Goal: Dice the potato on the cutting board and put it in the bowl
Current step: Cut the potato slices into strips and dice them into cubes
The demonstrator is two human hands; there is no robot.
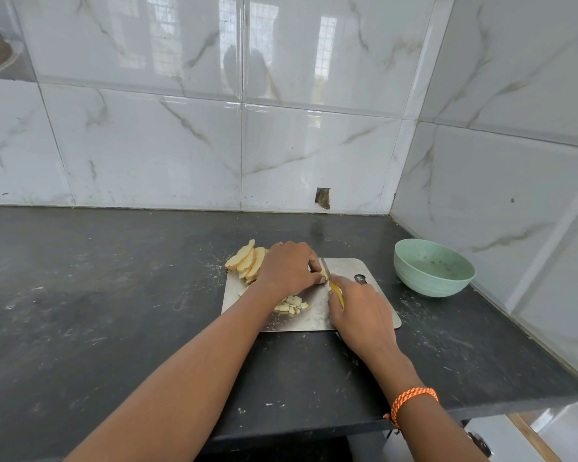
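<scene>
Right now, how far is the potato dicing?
Partly done. A small pile of diced pieces lies on the cutting board. The left hand holds a piece while the right hand cuts with the knife. Slices wait uncut; the bowl holds no potato.

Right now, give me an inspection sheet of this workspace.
Surface: dark counter, scuffed, with pale specks.
Job's things: metal cutting board; potato slices at its far left corner; diced pieces near its front edge; green bowl right of the board, holding no potato.
Clutter: nothing seen.
Hands: left hand holds a potato piece down; right hand grips a yellow-handled knife.
Cables: nothing seen.
Surroundings: glossy marble-look wall tiles; a small hole low in the tiles.
</scene>
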